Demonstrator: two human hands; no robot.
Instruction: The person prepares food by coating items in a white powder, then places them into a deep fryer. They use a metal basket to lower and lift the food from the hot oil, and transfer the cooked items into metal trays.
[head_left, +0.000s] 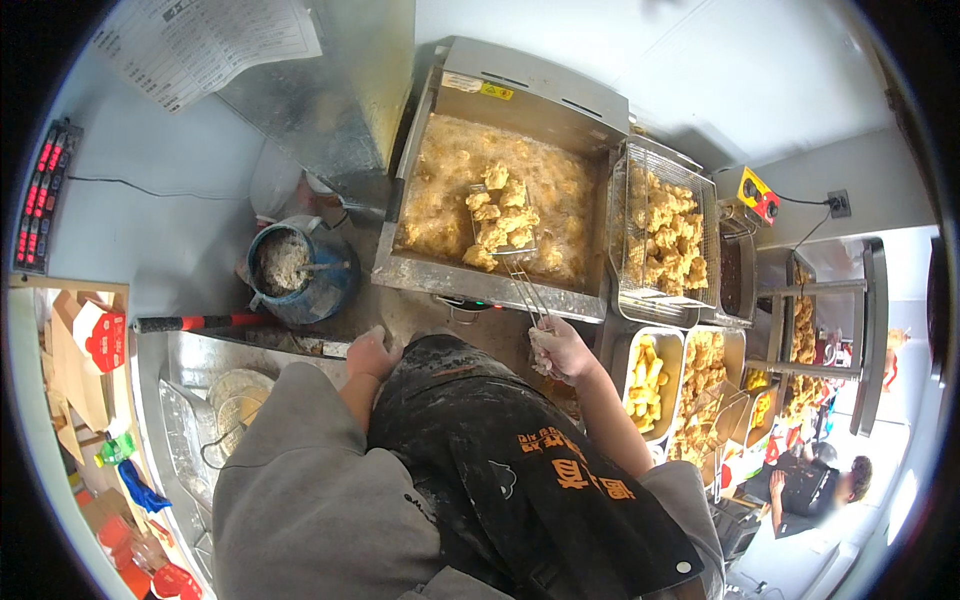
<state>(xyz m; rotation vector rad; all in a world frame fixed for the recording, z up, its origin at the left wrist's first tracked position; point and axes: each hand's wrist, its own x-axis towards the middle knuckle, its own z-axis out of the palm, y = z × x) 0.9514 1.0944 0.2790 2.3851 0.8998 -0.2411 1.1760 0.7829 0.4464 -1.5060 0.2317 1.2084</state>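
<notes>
My right hand (559, 349) is closed around the wire handle of a frying skimmer (531, 294). The skimmer's rectangular head carries several pieces of golden battered fried food (500, 217) above or at the surface of bubbling oil in a stainless steel deep fryer (480, 283). More pieces float in the oil around it. My left hand (373, 352) is beside my black apron, in front of the fryer, with its fingers curled; whether it holds anything cannot be told. To the right of the fryer, a wire basket (667, 232) holds more fried pieces.
A blue drum (319, 289) of pale batter or flour with a stick stands left of the fryer. Metal trays of yellow pieces (646, 382) and fried food (697, 390) lie to the right. A metal basin (176, 420) is at lower left. A co-worker (806, 484) stands far right.
</notes>
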